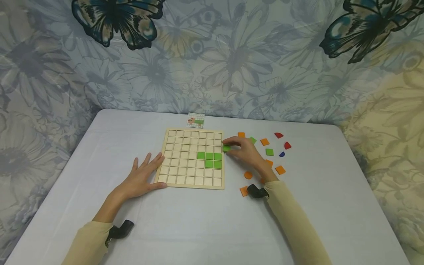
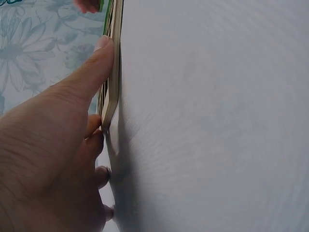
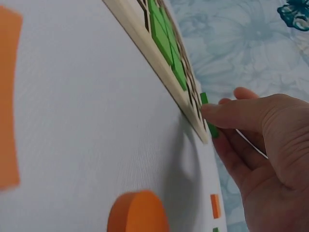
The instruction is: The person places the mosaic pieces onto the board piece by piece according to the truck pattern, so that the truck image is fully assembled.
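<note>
A wooden grid board (image 1: 192, 187) lies on the white table, with several green square tiles (image 1: 209, 156) set in cells near its right side. My right hand (image 1: 246, 151) pinches another green square tile (image 1: 226, 148) between thumb and fingers at the board's right edge. In the right wrist view this held tile (image 3: 211, 121) shows past the thumb, beside the wooden rim. My left hand (image 1: 140, 179) rests at the board's lower left, fingers spread and fairly straight. The left thumb (image 2: 99, 63) lies against the board's edge.
A small printed pattern card (image 1: 196, 120) lies behind the board. Right of the board are scattered loose pieces: orange squares (image 1: 280, 169), an orange round piece (image 1: 248, 175), green squares (image 1: 269, 152), red pieces (image 1: 287, 145) and a blue piece (image 1: 282, 154). A patterned cloth stands behind the table.
</note>
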`<state>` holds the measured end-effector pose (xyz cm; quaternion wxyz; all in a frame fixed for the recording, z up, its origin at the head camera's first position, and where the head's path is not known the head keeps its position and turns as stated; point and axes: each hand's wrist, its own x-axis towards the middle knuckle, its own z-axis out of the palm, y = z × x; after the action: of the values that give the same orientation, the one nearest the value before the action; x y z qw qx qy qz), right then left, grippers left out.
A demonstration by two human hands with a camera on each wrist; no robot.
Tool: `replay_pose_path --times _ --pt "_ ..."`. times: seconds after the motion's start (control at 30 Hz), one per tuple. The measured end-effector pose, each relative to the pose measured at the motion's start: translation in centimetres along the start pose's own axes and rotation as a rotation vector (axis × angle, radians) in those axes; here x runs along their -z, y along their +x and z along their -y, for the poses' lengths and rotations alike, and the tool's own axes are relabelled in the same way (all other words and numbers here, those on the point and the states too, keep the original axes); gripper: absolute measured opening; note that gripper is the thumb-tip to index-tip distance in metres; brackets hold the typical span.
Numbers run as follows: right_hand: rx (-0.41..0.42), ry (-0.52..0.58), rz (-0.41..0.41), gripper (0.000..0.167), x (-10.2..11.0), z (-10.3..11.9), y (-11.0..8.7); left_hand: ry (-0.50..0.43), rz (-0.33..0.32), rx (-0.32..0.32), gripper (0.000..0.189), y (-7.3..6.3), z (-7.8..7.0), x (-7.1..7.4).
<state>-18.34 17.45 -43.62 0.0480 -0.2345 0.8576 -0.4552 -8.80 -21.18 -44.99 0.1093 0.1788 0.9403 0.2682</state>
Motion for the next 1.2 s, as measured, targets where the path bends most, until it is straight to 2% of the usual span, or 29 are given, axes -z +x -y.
replay_pose_path --times 0.33,0.57,0.8,0.93,1.07,1.2 --pt "0.001 0.018 0.022 0.036 -1.3 1.3 0.8 0.009 -0.012 -0.008 0.102 0.0 0.1 -0.1" --pt "0.058 0.036 0.047 0.035 -2.2 1.9 1.3 0.006 -0.016 -0.017 0.101 0.0 0.0 0.0" --pt "0.052 0.020 0.070 0.035 -3.0 2.2 1.6 0.008 -0.004 -0.005 0.102 0.1 0.2 -0.2" --pt "0.064 0.055 0.081 0.034 -3.5 2.3 1.8 0.006 0.007 0.000 0.104 0.1 0.3 -0.2" --pt "0.071 0.079 0.091 0.033 -3.9 2.6 2.0 0.004 -0.003 -0.008 0.104 0.1 0.3 -0.2" --pt "0.087 0.057 0.098 0.033 -4.6 3.0 2.3 0.008 -0.008 -0.011 0.103 0.1 0.3 -0.1"
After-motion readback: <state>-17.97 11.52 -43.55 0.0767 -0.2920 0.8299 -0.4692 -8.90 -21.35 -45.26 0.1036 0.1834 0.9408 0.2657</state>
